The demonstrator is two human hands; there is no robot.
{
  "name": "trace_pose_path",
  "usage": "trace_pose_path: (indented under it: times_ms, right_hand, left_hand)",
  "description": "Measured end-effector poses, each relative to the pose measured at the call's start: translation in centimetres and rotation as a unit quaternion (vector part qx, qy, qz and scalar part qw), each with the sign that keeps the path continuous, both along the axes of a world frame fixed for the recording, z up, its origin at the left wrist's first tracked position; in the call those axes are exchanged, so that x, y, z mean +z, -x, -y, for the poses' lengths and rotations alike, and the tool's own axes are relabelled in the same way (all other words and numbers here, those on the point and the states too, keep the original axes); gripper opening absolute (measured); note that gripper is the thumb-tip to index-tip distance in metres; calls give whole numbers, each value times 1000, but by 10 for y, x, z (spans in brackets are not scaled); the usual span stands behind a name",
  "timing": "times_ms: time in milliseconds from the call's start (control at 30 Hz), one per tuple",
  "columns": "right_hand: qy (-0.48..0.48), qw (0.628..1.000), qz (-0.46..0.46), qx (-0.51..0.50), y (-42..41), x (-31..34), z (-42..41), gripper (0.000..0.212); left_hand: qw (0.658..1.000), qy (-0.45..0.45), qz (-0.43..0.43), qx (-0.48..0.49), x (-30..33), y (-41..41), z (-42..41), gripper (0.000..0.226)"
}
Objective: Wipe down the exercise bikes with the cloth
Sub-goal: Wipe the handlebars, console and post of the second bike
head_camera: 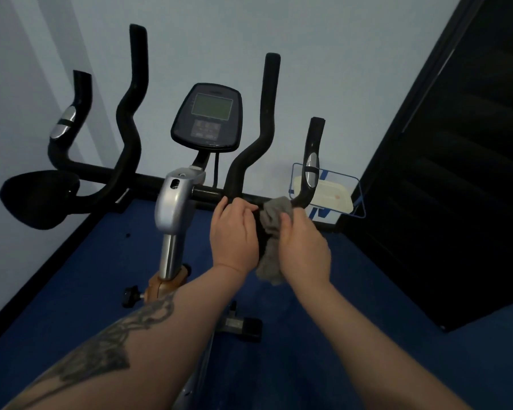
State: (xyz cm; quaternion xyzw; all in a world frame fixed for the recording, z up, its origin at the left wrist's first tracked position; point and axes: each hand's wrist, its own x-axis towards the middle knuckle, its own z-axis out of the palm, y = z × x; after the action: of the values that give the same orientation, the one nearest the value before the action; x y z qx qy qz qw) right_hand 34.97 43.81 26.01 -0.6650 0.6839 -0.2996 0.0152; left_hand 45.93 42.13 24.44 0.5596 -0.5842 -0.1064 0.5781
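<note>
An exercise bike stands in front of me, with black handlebars (pixel 208 192), a silver stem (pixel 172 208) and a dark console (pixel 208 116) on top. A grey cloth (pixel 274 220) is bunched around the right-hand armrest pad of the handlebar. My right hand (pixel 304 247) grips the cloth from the right side. My left hand (pixel 234 235) curls around the same pad from the left, its fingers touching the cloth's edge. The pad itself is mostly hidden between my hands.
The left armrest pad (pixel 39 198) juts out at the left. A white wall is close behind the bike. A clear box with a cream lid (pixel 335 193) sits on the blue floor (pixel 80 276) by the wall. A black door (pixel 456 173) stands at the right.
</note>
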Motion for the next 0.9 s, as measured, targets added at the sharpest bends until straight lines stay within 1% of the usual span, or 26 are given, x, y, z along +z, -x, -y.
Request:
trace_pose_path:
  times_ms: [33,67,100,133,167,267,333,367,400,467,533,600,633,700,733,767,833,900]
  right_hand:
    - [-23,1000,4,5,4,1,-1,37]
    - [-45,998,-34,12,7,4,8,35]
    - [-67,994,-80,22,9,9,22,28]
    - [-87,991,-100,36,6,16,34,17]
    - [-100,988,-113,40,0,24,42,13]
    - [-58,992,-101,39,-8,20,36,16]
    - [-36,998,-44,19,0,8,12,32]
    - [-49,998,-21,20,6,4,1,35]
    - [-73,997,-22,26,11,3,-3,36]
    - [-102,991,-78,30,16,10,15,38]
    - [-132,982,-126,44,8,20,36,30]
    - [-118,980,-153,49,-3,24,39,23]
    - [-99,983,-147,47,-3,22,35,26]
    - [-77,992,-84,52,4,15,19,33]
    - [-71,994,-50,60,10,12,9,32]
    - [-78,994,-35,70,16,9,2,29]
    - [-102,989,-53,89,28,9,-4,27]
    - [-124,983,-86,105,35,15,8,29]
  left_hand:
    - [1000,5,-1,4,-1,0,1,27]
    - [1000,7,0,8,-3,0,1,27]
    - [1000,2,1,10,-3,0,1,27]
    - [1000,-9,0,10,-4,0,1,28]
    - [1000,-19,0,9,-4,-1,1,29]
    - [1000,-20,10,9,-2,-1,1,35]
    - [1000,-15,11,5,-1,-1,0,38]
    - [1000,-17,7,4,-2,-1,1,37]
    - [1000,-22,4,3,-3,-1,1,37]
    - [1000,-31,0,4,-6,-2,2,35]
    - [999,-37,-2,8,-7,-2,3,35]
    - [1000,-29,2,8,-6,-2,3,38]
    - [1000,-27,7,6,-6,-2,3,38]
    - [1000,-28,11,4,-6,-2,1,36]
    - [1000,-29,12,4,-6,-2,1,34]
    - [1000,-29,10,3,-5,-2,0,32]
    - [1000,-29,4,-1,-5,-3,0,27]
    - [1000,-25,3,6,-4,-3,0,25]
